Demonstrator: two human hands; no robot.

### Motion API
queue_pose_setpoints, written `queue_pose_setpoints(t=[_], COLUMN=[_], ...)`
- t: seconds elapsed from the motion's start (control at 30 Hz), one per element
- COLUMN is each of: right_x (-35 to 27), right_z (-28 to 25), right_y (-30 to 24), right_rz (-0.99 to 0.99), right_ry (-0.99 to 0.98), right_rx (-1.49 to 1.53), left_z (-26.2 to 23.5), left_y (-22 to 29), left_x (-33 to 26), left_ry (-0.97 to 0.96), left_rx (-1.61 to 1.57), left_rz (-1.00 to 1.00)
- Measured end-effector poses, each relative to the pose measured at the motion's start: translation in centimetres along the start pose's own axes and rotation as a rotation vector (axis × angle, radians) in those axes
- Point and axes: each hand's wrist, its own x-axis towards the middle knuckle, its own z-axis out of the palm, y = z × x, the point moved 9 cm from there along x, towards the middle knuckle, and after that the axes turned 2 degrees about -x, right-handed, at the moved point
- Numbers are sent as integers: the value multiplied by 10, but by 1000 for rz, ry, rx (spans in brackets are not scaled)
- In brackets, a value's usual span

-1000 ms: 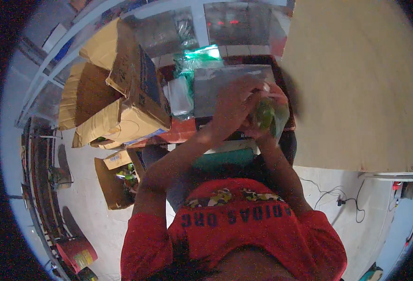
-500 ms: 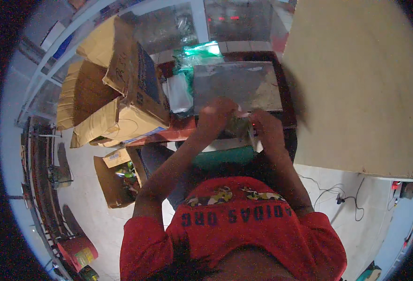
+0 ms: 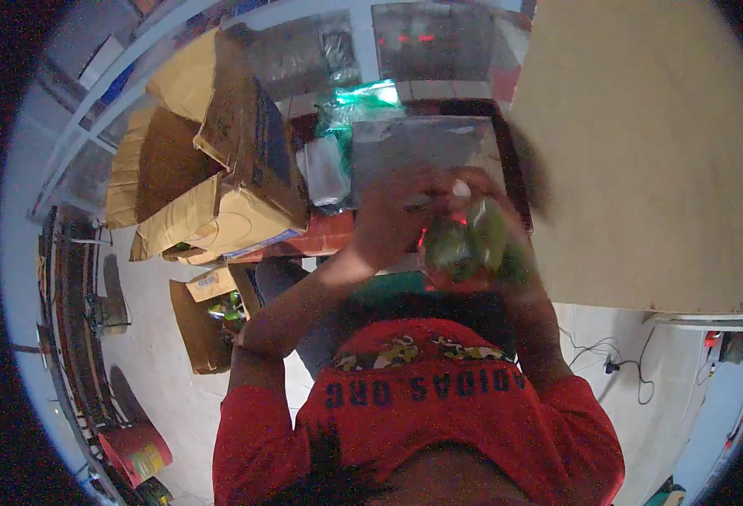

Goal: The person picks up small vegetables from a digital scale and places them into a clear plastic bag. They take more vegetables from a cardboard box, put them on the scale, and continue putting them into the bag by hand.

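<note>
Just chestward of the grey plate (image 3: 426, 139), toward its right side, I have a clear plastic bag (image 3: 449, 253) of oblong green produce (image 3: 488, 232); kind uncertain. Its neck points away from me, its full end toward my chest, below both hands. My right hand (image 3: 479, 180) is nearer, its forearm alongside the bag; my left hand (image 3: 401, 201) meets the neck from the left. Fingers curl together there; blur, cannot tell which pinches. Farther left: white plastic sheets (image 3: 327, 171), then an open cardboard box (image 3: 253, 219).
</note>
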Motion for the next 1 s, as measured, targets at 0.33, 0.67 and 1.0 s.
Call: queue_pose_setpoints(t=[0.33,0.67,1.0], right_x=[-1,-33,-32], right_z=[10,12,16], right_y=[176,153,60], right_rz=[357,473,77], right_ry=[-185,285,228], right_rx=[1158,660,-918], left_z=[24,9,15], left_y=[-137,-157,-125], left_x=[-44,-95,-85], left_ry=[321,488,191], left_rx=[-613,-64,206], left_rz=[-383,-601,-447])
